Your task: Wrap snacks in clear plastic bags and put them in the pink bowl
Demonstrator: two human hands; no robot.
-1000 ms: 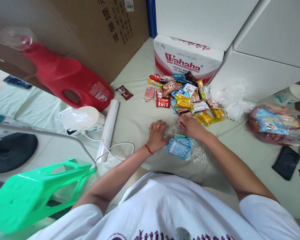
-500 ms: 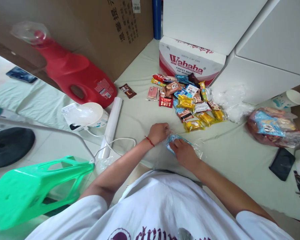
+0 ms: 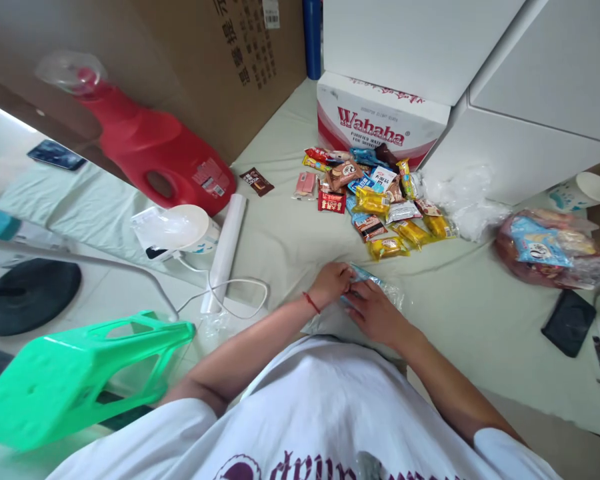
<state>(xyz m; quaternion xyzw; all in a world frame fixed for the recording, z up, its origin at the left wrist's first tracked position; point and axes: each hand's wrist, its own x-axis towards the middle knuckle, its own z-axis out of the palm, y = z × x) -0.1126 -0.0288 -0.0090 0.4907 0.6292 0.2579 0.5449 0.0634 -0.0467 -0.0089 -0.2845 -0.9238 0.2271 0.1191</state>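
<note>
A blue snack packet [image 3: 363,273] in clear, crinkled plastic lies near the front edge of the cloth-covered surface, partly covered by my fingers. My left hand [image 3: 330,283], with a red string on its wrist, is closed at the packet's left end. From the right, my right hand [image 3: 377,311] bends its fingers over the near side and grips the packet too. The fingertips of both hands almost meet. Just beyond them lies a heap of wrapped snacks, the closest being a yellow packet [image 3: 389,248] and a brown-and-blue packet [image 3: 369,227].
A white Wahaba-style carton [image 3: 375,120] stands behind the heap. Leftward are a red jug [image 3: 155,147], a white roll [image 3: 225,257], a paper cup [image 3: 200,227] and a green stool [image 3: 65,373]. Rightward lie crumpled clear plastic [image 3: 460,200], a snack bag [image 3: 535,243] and a black phone-like object [image 3: 569,323].
My left hand has shifted right and nearer to me, closing up to my right hand. The packet has turned and is more hidden by fingers. The snack heap has not moved.
</note>
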